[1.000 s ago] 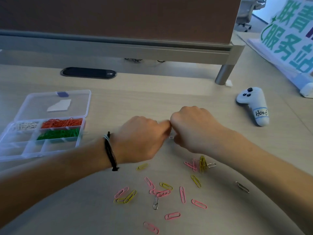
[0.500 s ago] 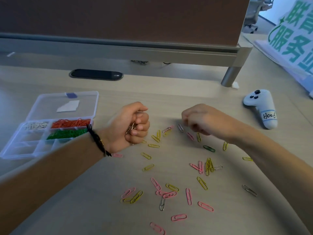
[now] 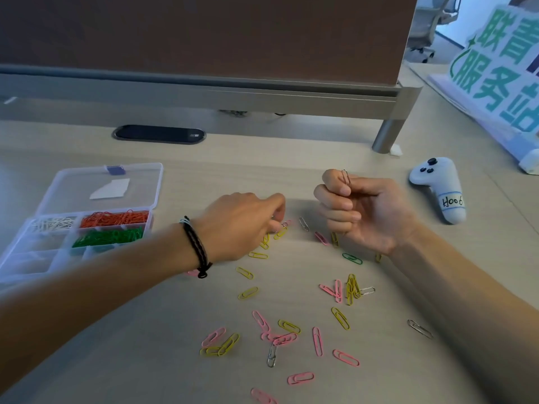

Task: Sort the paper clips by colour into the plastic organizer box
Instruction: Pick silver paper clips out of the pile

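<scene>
The clear plastic organizer box (image 3: 27, 259) stands open at the left, holding white clips (image 3: 52, 224), orange clips (image 3: 115, 218) and green clips (image 3: 108, 237). Loose pink, yellow and silver paper clips (image 3: 291, 328) and one green clip (image 3: 352, 258) lie scattered over the desk. My left hand (image 3: 242, 223) is palm down with its fingers curled onto clips on the desk; a metal glint shows under the fingertips. Raised with its palm turned toward me, my right hand (image 3: 361, 211) pinches a silver clip (image 3: 345, 176) upright between thumb and forefinger.
A white game controller (image 3: 437, 188) lies at the right. A black cable port (image 3: 159, 134) sits at the back of the desk, under a brown divider with a metal leg (image 3: 388, 135). A printed sign (image 3: 495, 68) leans at the far right.
My hands have parted. The left, which held silver clips in a fist, has turned palm down and reached right to the desk. The right has turned palm up, lifting a silver clip.
</scene>
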Motion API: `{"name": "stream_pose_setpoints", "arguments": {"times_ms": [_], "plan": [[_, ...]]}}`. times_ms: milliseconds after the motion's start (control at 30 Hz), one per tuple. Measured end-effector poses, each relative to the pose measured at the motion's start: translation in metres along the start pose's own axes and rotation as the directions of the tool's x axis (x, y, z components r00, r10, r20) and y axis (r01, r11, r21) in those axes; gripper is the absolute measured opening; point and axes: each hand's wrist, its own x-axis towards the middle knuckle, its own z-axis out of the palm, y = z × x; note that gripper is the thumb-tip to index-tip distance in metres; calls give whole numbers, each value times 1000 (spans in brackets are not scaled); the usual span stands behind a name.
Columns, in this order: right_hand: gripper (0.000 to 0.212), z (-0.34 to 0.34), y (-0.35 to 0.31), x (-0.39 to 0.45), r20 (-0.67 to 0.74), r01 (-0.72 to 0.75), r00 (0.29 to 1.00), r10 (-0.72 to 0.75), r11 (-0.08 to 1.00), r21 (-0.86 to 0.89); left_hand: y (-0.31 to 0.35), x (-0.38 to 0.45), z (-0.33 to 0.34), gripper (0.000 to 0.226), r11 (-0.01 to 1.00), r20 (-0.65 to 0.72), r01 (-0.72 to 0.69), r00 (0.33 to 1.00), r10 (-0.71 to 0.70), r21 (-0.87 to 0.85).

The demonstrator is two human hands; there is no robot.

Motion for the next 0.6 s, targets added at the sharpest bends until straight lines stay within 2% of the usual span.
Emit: {"name": "stream_pose_setpoints", "arguments": {"times_ms": [100, 200, 300, 367, 433, 467, 500, 533, 567, 600], "plan": [[20, 0, 1, 4, 51, -27, 998, 25, 999, 36, 1, 3, 6, 9, 981, 3, -21, 1000, 21, 194], [32, -1, 4, 12, 43, -109, 993, 108, 994, 19, 5, 4, 7, 8, 926, 1, -62, 998, 66, 373], [37, -3, 5, 18, -85, -177, 982, 170, 980, -87, 8, 5, 5, 7, 865, 22, -105, 994, 109, 491], [32, -6, 1, 19, -190, -194, 969, 155, 959, -208, 9, 6, 4, 4, 841, 33, -136, 990, 140, 523], [32, -7, -2, 19, -300, -222, 946, 119, 914, -340, 9, 3, 3, 11, 821, 67, -182, 983, 174, 541], [33, -6, -4, 19, -362, -255, 928, 89, 860, -443, 10, 1, 1, 18, 806, 108, -206, 979, 175, 556], [35, -5, -5, 20, -423, -303, 905, 32, 749, -589, 8, 0, 2, 24, 779, 115, -211, 977, 177, 591], [36, -2, -6, 20, -463, -360, 885, -47, 560, -746, 5, 0, 2, 28, 770, 89, -213, 976, 201, 601], [36, 0, -7, 22, -465, -406, 876, -128, 324, -854, 4, 0, 2, 29, 761, 55, -209, 973, 223, 614], [34, 2, -7, 23, -438, -427, 880, -183, 98, -899, 5, 1, 1, 28, 753, 61, -224, 969, 238, 619]]}}
